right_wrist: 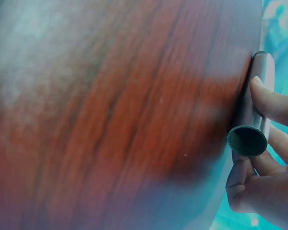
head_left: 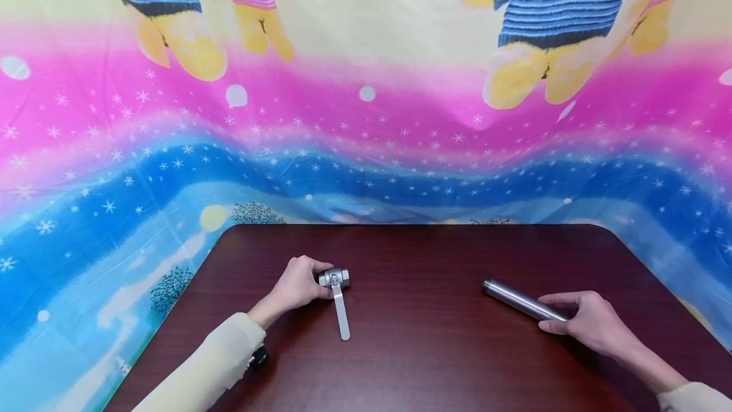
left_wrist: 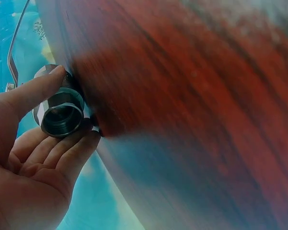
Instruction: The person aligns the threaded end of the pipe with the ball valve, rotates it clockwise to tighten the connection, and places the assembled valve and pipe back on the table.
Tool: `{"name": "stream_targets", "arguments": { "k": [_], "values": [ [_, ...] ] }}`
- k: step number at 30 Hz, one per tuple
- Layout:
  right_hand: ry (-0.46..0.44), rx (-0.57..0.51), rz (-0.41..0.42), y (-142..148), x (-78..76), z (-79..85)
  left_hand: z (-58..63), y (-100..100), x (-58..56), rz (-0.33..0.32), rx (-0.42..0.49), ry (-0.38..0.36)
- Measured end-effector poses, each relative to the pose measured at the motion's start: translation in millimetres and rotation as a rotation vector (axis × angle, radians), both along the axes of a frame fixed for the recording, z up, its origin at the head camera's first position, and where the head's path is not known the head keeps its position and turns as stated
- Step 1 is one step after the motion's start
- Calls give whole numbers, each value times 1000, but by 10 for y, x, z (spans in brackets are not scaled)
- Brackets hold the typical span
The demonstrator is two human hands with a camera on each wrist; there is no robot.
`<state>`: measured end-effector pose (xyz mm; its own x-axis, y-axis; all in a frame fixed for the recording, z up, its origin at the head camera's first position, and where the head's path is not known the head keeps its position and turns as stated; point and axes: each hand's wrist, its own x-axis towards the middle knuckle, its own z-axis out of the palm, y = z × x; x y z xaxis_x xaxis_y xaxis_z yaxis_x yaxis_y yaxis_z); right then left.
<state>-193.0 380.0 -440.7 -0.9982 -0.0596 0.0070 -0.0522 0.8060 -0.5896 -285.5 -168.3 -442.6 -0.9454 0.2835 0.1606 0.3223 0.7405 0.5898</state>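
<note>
At the left of the table, the left hand (head_left: 298, 283) pinches a silver ball valve (head_left: 335, 278) between thumb and fingers. Its long flat lever handle points toward the front of the table. The left wrist view shows the round threaded opening of the valve (left_wrist: 61, 117) facing the camera. On the right side, the right hand (head_left: 595, 323) grips the near end of a metal pipe (head_left: 517, 299), whose far end slants up and to the left. The pipe's hollow end (right_wrist: 247, 140) shows in the right wrist view, thumb on one side and fingers on the other. Valve and pipe are well apart.
A dark reddish-brown wooden table (head_left: 412, 361) with rounded far corners lies under both hands. Behind and beside it hangs a colourful printed cloth (head_left: 366, 138) with bears and snowflakes. A dark item (head_left: 257, 357) sits at the left wrist by the pale sleeve.
</note>
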Motion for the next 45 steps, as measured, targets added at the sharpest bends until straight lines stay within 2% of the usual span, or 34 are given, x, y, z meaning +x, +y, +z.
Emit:
{"name": "stream_targets", "arguments": {
  "k": [7, 11, 16, 20, 30, 38, 45],
  "values": [
    [25, -45, -42, -15, 31, 25, 30, 2, -21, 7, -1, 3],
    [68, -85, -63, -21, 68, 34, 38, 15, -36, 26, 9, 6],
    [153, -136, -75, -59, 95, 82, 41, 9, -34, 44, 32, 18],
    [235, -131, -65, -100, 72, 129, 45, -34, -15, 57, 69, 19],
    [269, -206, -44, -243, 30, 255, 159, -57, 72, 34, 243, -6],
    [273, -297, -4, -382, 24, 379, 226, -54, 126, -2, 402, -97],
    [289, -362, 29, -553, 27, 451, 302, 2, 190, -73, 544, -172]
  ]
}}
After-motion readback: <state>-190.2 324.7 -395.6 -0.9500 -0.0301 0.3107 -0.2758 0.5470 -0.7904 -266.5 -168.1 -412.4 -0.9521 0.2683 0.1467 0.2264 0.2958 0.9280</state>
